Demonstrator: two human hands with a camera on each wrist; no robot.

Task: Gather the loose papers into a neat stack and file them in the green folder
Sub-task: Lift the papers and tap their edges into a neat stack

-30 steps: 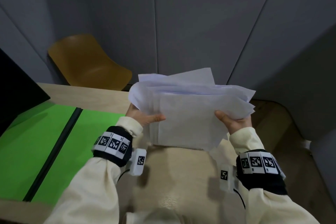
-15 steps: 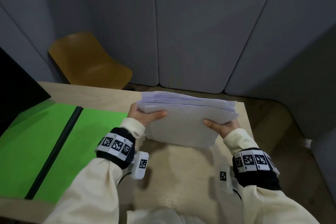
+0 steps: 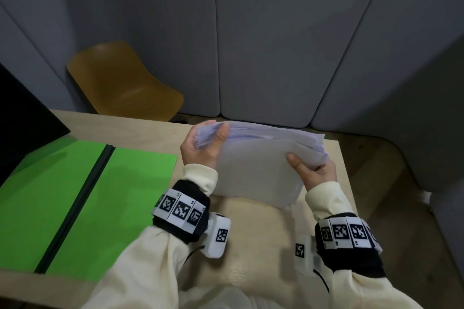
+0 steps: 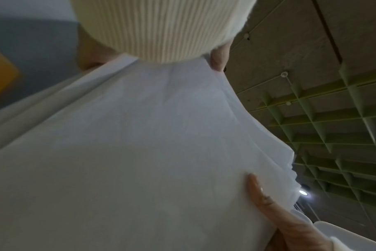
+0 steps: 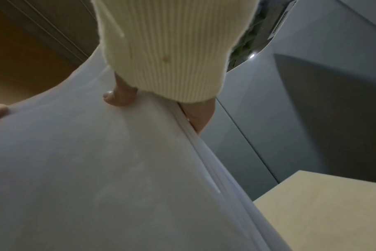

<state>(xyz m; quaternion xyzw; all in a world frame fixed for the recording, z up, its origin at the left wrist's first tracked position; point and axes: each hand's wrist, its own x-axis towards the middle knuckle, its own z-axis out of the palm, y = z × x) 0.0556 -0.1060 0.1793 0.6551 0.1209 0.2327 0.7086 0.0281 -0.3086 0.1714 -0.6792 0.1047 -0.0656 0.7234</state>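
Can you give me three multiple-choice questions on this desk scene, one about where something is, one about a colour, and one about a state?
1. Where does the green folder lie relative to the paper stack?
A. To its left
B. To its right
C. On top of it

2. What colour is the chair?
A. Red
B. Mustard yellow
C. White

3. How is the folder?
A. Closed
B. Standing upright
C. Open flat

Answers: 1 A, it sits left of the held stack. 2 B, its shell is mustard yellow. 3 C, both covers lie flat on the desk.
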